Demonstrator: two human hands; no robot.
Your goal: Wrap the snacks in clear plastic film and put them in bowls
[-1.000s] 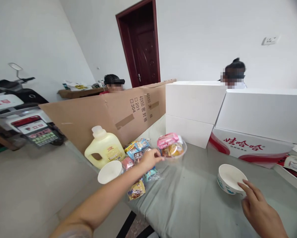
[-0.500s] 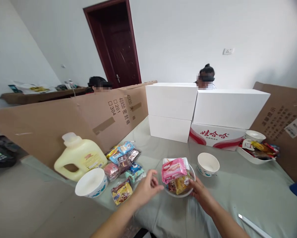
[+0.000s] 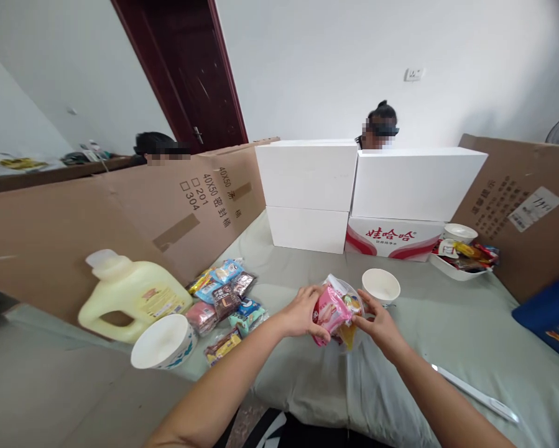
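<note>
My left hand (image 3: 304,313) is closed around a pink wafer packet (image 3: 330,308), fingers over its far side and thumb along the near edge. The packet is tilted on other wrapped snacks in a clear round bowl (image 3: 362,300). My right hand (image 3: 377,322) grips the bowl's right side, thumb over the rim near a gold snack packet (image 3: 347,336). Both hands hide much of the bowl. Just beyond my right hand stands a white bowl (image 3: 380,285). Left of my left hand lies a pile of wrapped snacks (image 3: 227,300), with a yellow snack packet (image 3: 223,347) nearer me.
A pale yellow jug (image 3: 134,295) and a white bowl (image 3: 162,342) stand left. White boxes (image 3: 307,180) and cardboard panels (image 3: 167,211) wall the table. A snack tray (image 3: 461,272), a white knife-like tool (image 3: 475,393) and a blue container (image 3: 549,317) are right. Two people sit beyond.
My left hand, empty beside the bowl before, has taken hold of the pink wafer packet and tilted it. My right thumb has come over the bowl's rim. The view has shifted right.
</note>
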